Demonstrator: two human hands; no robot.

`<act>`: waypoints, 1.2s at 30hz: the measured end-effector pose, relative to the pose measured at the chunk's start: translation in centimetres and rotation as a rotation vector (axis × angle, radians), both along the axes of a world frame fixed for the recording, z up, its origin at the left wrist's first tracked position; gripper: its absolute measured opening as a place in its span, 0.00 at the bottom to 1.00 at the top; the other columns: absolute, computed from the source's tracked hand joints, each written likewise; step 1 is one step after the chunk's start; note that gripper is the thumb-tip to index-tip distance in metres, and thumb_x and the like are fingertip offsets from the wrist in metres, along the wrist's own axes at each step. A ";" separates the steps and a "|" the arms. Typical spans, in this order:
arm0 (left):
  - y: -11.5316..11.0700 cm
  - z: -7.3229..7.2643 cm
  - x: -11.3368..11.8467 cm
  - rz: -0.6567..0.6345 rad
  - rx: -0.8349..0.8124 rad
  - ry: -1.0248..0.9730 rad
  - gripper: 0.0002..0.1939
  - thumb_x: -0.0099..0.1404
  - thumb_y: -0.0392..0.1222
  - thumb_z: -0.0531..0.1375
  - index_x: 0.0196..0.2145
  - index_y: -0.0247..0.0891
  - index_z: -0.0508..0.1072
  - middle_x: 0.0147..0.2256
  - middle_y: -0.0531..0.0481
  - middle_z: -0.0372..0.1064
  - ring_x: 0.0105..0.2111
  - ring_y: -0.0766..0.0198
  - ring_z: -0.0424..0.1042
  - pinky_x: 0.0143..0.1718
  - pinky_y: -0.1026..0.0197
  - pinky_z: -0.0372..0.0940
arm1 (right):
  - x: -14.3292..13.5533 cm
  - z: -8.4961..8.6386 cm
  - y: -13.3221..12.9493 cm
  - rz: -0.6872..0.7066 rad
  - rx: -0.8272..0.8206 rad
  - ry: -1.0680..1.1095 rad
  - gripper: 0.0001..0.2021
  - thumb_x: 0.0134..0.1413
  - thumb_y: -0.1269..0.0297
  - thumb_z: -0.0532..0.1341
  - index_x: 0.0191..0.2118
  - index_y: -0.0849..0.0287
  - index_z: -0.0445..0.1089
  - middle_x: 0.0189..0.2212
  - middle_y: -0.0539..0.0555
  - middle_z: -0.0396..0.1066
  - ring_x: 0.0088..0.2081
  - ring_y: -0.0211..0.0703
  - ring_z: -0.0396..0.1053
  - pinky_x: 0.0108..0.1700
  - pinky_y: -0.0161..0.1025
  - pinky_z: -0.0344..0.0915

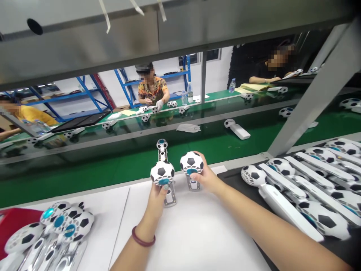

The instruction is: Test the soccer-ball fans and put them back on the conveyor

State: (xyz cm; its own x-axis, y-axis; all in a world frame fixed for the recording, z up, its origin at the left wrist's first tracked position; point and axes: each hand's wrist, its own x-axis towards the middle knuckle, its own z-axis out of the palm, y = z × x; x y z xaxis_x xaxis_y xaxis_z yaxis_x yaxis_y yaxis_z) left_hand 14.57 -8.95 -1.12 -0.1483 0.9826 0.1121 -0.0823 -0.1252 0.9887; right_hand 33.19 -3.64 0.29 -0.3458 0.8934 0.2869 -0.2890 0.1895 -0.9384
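Observation:
My left hand (pixel 157 195) grips a football-patterned fan head (pixel 162 172), black and white with a teal centre. It sits over a silver handle frame (pixel 170 195) standing on the white work surface (pixel 194 233). My right hand (pixel 204 176) holds a second football-patterned fan head (pixel 191 162) above another silver handle part (pixel 193 184). A third unit with a teal-centred top (pixel 161 144) stands just behind, at the edge of the green belt. A red bracelet is on my left wrist.
A pile of unfinished fan parts (pixel 53 229) lies at the lower left beside a red bin (pixel 14 222). Several finished white-handled football fans (pixel 304 188) lie on a black tray at the right. The green conveyor belt (pixel 113 165) runs across; other people sit beyond it.

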 end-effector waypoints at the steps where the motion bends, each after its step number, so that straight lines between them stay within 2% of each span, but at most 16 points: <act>1: 0.1 -0.3 0.1 -0.027 -0.068 -0.012 0.32 0.49 0.60 0.62 0.47 0.41 0.61 0.44 0.43 0.67 0.41 0.53 0.69 0.42 0.55 0.64 | 0.0 -0.2 0.1 0.028 -0.040 -0.055 0.36 0.39 0.58 0.68 0.53 0.54 0.49 0.47 0.55 0.63 0.47 0.44 0.64 0.51 0.43 0.59; 3: 0.4 -0.7 0.6 -0.004 -0.184 -0.075 0.28 0.51 0.62 0.60 0.42 0.39 0.63 0.34 0.46 0.70 0.32 0.56 0.71 0.34 0.57 0.66 | 0.0 -0.6 0.3 0.057 -0.131 -0.174 0.33 0.39 0.60 0.68 0.51 0.55 0.53 0.44 0.53 0.66 0.46 0.44 0.65 0.51 0.44 0.58; 5: 0.5 -0.7 1.2 0.024 -0.328 -0.235 0.26 0.53 0.62 0.58 0.40 0.39 0.63 0.28 0.49 0.69 0.26 0.59 0.70 0.27 0.59 0.65 | -0.3 -0.8 0.5 0.038 -0.237 -0.188 0.28 0.39 0.59 0.68 0.46 0.56 0.58 0.37 0.51 0.68 0.40 0.44 0.67 0.46 0.44 0.62; 8: 0.3 -0.5 1.7 -0.068 -0.502 -0.500 0.20 0.56 0.55 0.59 0.38 0.37 0.64 0.28 0.49 0.69 0.27 0.62 0.70 0.30 0.60 0.66 | -0.5 -0.6 0.4 -0.035 -0.399 -0.051 0.21 0.44 0.54 0.64 0.42 0.55 0.56 0.29 0.47 0.66 0.30 0.41 0.68 0.34 0.42 0.66; 10: 0.0 -0.4 1.6 -0.158 -0.500 -0.572 0.16 0.56 0.46 0.61 0.41 0.39 0.64 0.32 0.51 0.69 0.31 0.62 0.70 0.34 0.59 0.66 | -0.2 0.1 -0.2 -0.061 -0.479 0.019 0.20 0.48 0.53 0.61 0.42 0.53 0.53 0.27 0.46 0.65 0.27 0.41 0.69 0.30 0.41 0.66; 12: -0.3 -0.3 1.4 -0.233 -0.451 -0.574 0.19 0.55 0.38 0.61 0.45 0.44 0.62 0.35 0.52 0.68 0.34 0.62 0.70 0.36 0.57 0.66 | 0.4 0.8 -1.4 -0.040 -0.535 0.085 0.21 0.46 0.58 0.62 0.43 0.52 0.51 0.28 0.46 0.65 0.28 0.41 0.69 0.31 0.41 0.66; 15: -0.6 -0.2 1.2 -0.333 -0.401 -0.553 0.22 0.56 0.35 0.60 0.47 0.46 0.59 0.41 0.51 0.67 0.37 0.62 0.69 0.38 0.56 0.65 | 1.4 1.2 -3.4 0.054 -0.616 0.175 0.25 0.40 0.67 0.64 0.44 0.51 0.52 0.30 0.47 0.67 0.31 0.43 0.70 0.35 0.43 0.66; 18: -0.9 -0.2 1.4 -0.420 -0.384 -0.526 0.25 0.56 0.34 0.60 0.50 0.45 0.57 0.43 0.47 0.67 0.39 0.60 0.69 0.40 0.56 0.64 | 1.9 0.7 -4.5 0.122 -0.633 0.160 0.26 0.40 0.68 0.63 0.45 0.51 0.52 0.31 0.47 0.67 0.33 0.43 0.70 0.38 0.45 0.66; 22: -1.2 -0.3 1.7 -0.518 -0.390 -0.458 0.29 0.56 0.34 0.61 0.53 0.47 0.54 0.45 0.46 0.66 0.42 0.55 0.68 0.40 0.55 0.64 | 1.9 0.2 -4.3 0.165 -0.605 0.124 0.27 0.41 0.69 0.64 0.47 0.50 0.51 0.33 0.47 0.67 0.34 0.42 0.70 0.38 0.44 0.66; 30: -1.1 -0.4 1.6 -0.535 -0.403 -0.406 0.32 0.53 0.38 0.64 0.53 0.48 0.55 0.45 0.47 0.64 0.43 0.54 0.67 0.38 0.56 0.65 | 1.9 0.6 -4.1 0.164 -0.590 0.097 0.29 0.40 0.68 0.65 0.47 0.51 0.50 0.33 0.48 0.67 0.33 0.43 0.70 0.35 0.42 0.67; 36: -1.1 0.2 1.7 -0.567 -0.390 -0.362 0.35 0.53 0.37 0.64 0.55 0.48 0.52 0.47 0.45 0.64 0.46 0.50 0.66 0.43 0.49 0.64 | 1.9 0.4 -4.0 0.157 -0.541 0.073 0.27 0.42 0.68 0.64 0.47 0.51 0.50 0.32 0.48 0.67 0.32 0.42 0.69 0.35 0.42 0.66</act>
